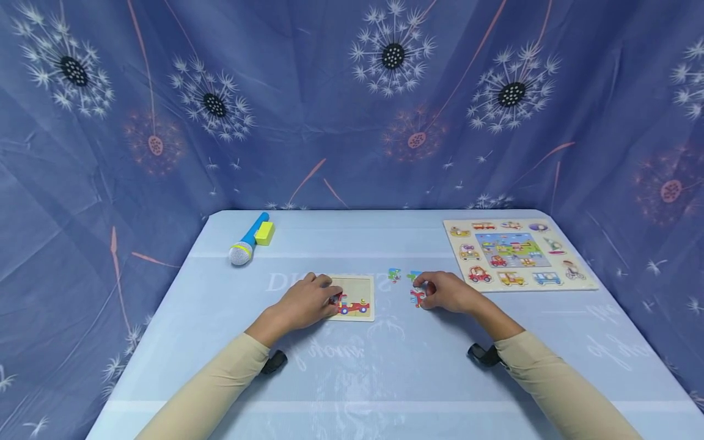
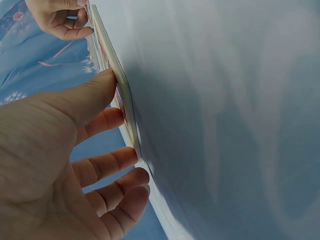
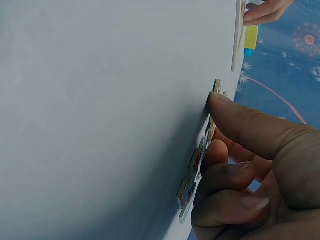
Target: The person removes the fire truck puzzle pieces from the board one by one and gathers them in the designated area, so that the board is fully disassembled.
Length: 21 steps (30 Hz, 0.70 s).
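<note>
The left hand point(image 1: 308, 299) is laid over the left part of a small puzzle board point(image 1: 354, 284), its grip spread, with the thumb tip and fingertips touching the board. To the right of these fingertips a red race car point(image 1: 354, 307) is left uncovered on the near half of the board.

By the right hand point(image 1: 448, 293), whose fingers are curled, a red-and-blue piece point(image 1: 416, 298) is touched at the thumb tip; it is set just left of the grip, and whether it is pinched or merely pressed cannot be told. A second piece point(image 1: 414, 275) is seen just beyond, partly hidden by the fingers, and a green-and-blue piece point(image 1: 394, 275) is placed farther left, between the two hands.

On the far right of the counter point(image 1: 330, 379) a larger vehicle board point(image 1: 583, 284) is laid; on the far left a blue toy microphone point(image 1: 250, 240) is seen beside a yellow block point(image 1: 265, 233).
</note>
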Available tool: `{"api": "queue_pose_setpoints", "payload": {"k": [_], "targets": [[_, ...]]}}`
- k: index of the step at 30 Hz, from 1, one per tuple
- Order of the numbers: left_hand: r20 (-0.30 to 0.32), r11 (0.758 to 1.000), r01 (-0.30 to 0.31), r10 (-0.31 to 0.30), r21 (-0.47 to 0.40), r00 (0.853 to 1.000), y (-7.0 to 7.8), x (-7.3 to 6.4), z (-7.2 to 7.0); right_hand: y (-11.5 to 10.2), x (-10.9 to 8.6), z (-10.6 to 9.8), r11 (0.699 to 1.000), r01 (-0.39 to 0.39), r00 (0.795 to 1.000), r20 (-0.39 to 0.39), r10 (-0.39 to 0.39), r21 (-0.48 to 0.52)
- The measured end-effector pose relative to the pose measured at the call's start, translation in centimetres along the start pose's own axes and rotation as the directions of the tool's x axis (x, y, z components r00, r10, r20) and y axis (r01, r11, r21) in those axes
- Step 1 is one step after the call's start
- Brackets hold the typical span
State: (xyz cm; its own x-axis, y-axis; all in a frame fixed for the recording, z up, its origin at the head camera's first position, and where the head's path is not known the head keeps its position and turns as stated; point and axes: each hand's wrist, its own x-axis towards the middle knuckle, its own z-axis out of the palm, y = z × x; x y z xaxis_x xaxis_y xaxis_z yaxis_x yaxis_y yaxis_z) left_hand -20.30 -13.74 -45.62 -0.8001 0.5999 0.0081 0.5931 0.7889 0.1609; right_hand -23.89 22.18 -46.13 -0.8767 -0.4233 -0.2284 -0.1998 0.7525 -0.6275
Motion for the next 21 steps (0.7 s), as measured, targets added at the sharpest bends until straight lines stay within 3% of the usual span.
{"api": "queue_pose_setpoints", "payload": {"k": [8, 12, 17, 21], "targets": [[-0.005, 1.0, -0.005, 0.005, 0.007, 1.0, -0.1, -0.1, 0.1, 0.2, 0.2, 0.1, 1.0, 0.01, 1.0, 0.003, -0.01, -0.007], [-0.004, 1.0, 0.007, -0.007, 0.009, 1.0, -0.1, -0.2, 0.1, -0.6, 0.1, -0.1, 0.999, 0.033, 0.998, -0.052, -0.032, 0.009], [-0.007, 0.999, 0.03, -0.03, 0.014, 1.0, 0.1, -0.3, 0.0, -4.3, 1.3, 0.1, 0.995, 0.056, 0.988, -0.148, -0.045, 0.077], [-0.003, 0.998, 0.067, -0.067, -0.002, 0.998, 0.1, -0.3, -0.2, -8.1, 3.4, 2.5, 0.993, 0.094, 0.991, -0.104, -0.086, 0.077]]}}
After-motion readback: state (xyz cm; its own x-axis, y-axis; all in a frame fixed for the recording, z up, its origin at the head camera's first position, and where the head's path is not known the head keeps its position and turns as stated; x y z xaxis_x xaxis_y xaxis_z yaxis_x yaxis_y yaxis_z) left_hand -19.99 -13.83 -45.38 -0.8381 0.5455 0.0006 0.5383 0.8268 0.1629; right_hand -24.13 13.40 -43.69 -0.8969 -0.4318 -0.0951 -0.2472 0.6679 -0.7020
